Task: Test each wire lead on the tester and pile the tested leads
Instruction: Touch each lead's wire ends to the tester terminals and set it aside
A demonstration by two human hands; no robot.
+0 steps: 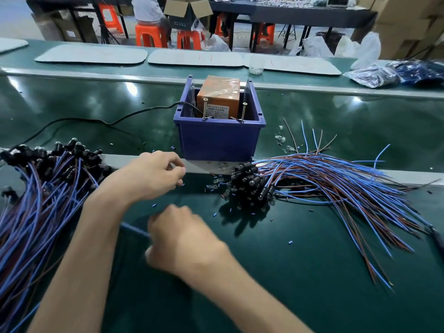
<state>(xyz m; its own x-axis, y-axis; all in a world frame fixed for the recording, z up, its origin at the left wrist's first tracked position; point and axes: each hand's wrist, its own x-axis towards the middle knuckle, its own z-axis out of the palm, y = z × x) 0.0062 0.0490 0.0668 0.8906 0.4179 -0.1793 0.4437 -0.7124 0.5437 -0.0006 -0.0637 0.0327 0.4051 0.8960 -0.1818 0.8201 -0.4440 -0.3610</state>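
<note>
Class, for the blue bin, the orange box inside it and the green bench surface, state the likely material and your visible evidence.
Blue bin: probably moulded plastic, matt, uniform colour, thick rim. Orange box: unclear, perhaps card or metal under glossy, wrinkled tape. Green bench surface: likely smooth rubbery or vinyl mat, glossy light reflections.

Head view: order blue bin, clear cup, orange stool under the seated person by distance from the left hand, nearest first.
From the left hand:
1. blue bin, just ahead and to its right.
2. clear cup, on the far belt, behind the bin.
3. orange stool, farthest back, beyond that belt.
</note>
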